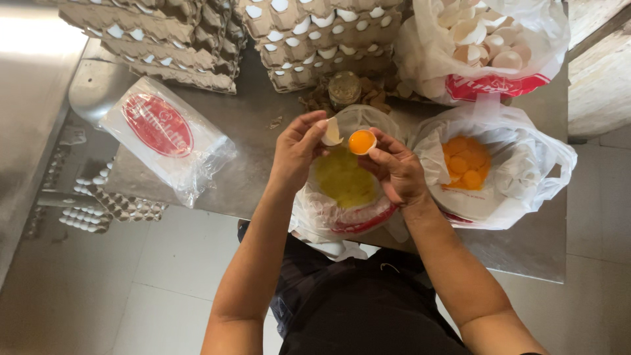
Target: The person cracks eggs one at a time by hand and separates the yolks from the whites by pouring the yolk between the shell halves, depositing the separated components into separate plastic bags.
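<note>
The stacked egg trays and the bag of eggshells are cut off by the top edge.

A grey metal bench is seen, loaded with stacked egg trays at the far side. A wrapped packet of bags is laid at the left. Three bag-lined bowls are set on it: shells far right, yolks right, whites near the middle. A small jar is placed behind them.

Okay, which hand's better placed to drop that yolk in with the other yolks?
Right. The right hand holds the shell half with the yolk and is nearer the bag of yolks. The left hand holds only an empty shell piece.
</note>
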